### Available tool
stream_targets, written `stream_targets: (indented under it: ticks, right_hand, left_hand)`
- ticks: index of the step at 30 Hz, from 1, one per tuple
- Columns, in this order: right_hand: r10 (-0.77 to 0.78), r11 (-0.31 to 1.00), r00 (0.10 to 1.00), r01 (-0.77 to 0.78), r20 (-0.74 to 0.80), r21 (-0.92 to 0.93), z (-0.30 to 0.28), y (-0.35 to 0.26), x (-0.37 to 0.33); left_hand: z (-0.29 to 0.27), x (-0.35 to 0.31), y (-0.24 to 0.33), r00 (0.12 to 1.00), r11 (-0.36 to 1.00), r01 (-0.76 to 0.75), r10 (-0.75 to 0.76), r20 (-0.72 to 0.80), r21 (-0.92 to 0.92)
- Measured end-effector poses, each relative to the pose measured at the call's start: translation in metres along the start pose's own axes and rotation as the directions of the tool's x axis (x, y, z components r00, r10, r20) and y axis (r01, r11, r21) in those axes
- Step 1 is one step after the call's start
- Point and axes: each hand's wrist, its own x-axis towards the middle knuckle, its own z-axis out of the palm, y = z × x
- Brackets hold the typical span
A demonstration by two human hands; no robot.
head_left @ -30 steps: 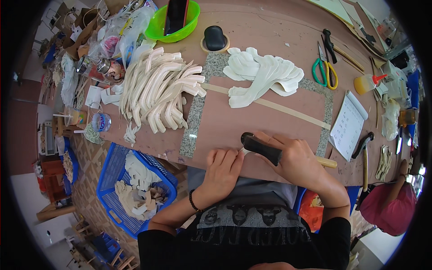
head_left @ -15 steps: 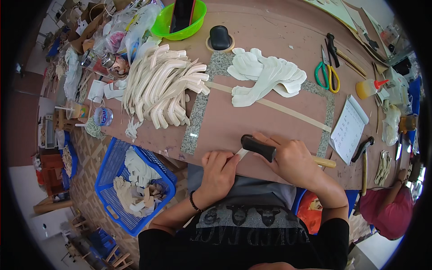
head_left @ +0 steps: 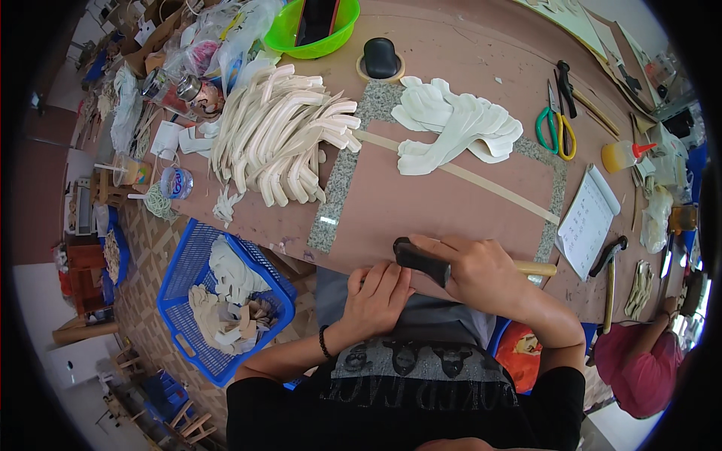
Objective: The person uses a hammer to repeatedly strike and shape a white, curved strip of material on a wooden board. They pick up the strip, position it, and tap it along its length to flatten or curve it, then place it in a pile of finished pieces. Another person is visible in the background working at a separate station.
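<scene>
My right hand [head_left: 485, 274] is closed round a hammer [head_left: 423, 261] with a broad black head and a light wooden handle that sticks out behind the hand. Its index finger lies along the head, which is low over the table's near edge. Just left of the head, my left hand [head_left: 374, 297] is closed, fingers bent together at that edge. Whatever it pinches is hidden by the fingers and the hammer. Beyond my hands lies a fanned stack of white curved pieces [head_left: 459, 128]. A larger pile of cream curved strips [head_left: 278, 139] sits to the left.
A blue basket [head_left: 169, 301] of pale pieces stands below the table on the left. Scissors [head_left: 556, 131], a notepad [head_left: 587, 218], a glue bottle [head_left: 620, 155] and another hammer [head_left: 609, 263] lie right. A green bowl [head_left: 323, 49] is at the back; a person in red [head_left: 635, 368] is nearby.
The pale strip seen between my left fingers and the hammer is now out of sight. My left hand has shifted slightly right and down; the hammer head has moved slightly left and down.
</scene>
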Motion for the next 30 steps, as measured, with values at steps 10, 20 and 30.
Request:
stream_targets:
  ticks: [10,20,30]
  right_hand:
    - [0.047,0.997,0.998,-0.049,0.038,0.063,-0.002,0.002,-0.002]
    - [0.637,0.77,0.735,-0.595,-0.233,0.231,-0.018,0.05,-0.06]
    - [0.74,0.661,0.636,-0.63,-0.218,0.407,-0.012,0.057,-0.068]
  left_hand:
    - [-0.003,0.009,-0.002,1.0,0.998,0.004,-0.005,-0.02,-0.056]
    - [0.027,0.092,-0.009,0.993,0.883,-0.045,0.089,0.072,-0.468]
    - [-0.034,0.086,-0.077,0.975,0.791,0.171,-0.052,0.215,-0.587]
